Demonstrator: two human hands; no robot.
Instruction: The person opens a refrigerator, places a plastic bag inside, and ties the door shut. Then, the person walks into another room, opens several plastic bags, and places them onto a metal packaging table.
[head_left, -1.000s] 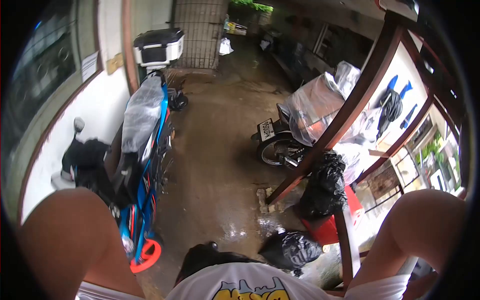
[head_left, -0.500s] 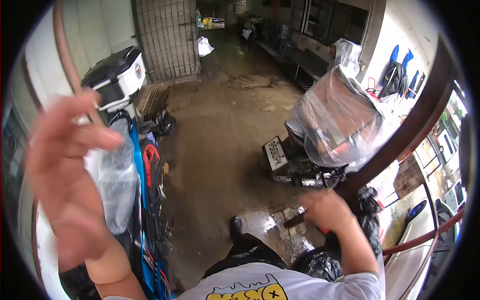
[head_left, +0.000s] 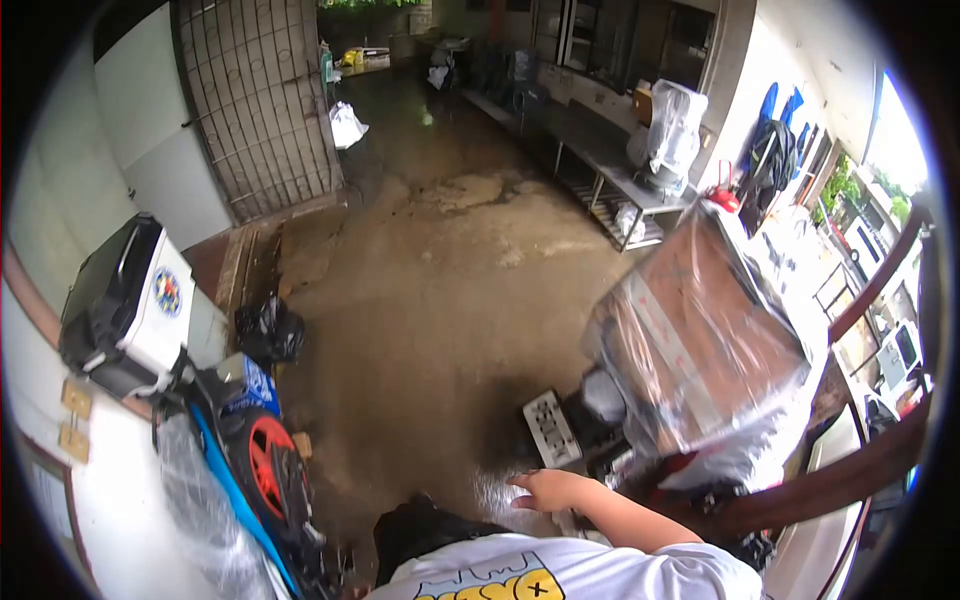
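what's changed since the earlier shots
The view has advanced, so the wrapped box looms larger. The left hand, raised half a second ago, is out of view. The right hand has come lower and further left in the picture, just below the licence plate. No grasp or release shows. The blue motorbike and barred gate look unmoved.

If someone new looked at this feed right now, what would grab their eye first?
Probably the big plastic-wrapped brown box on the right, with a white licence plate just off its lower left. Next, the red-rimmed wheel at the lower left and, above and left of it, the black-and-white case with a round emblem. At bottom centre, the person's right hand shows just below the plate.
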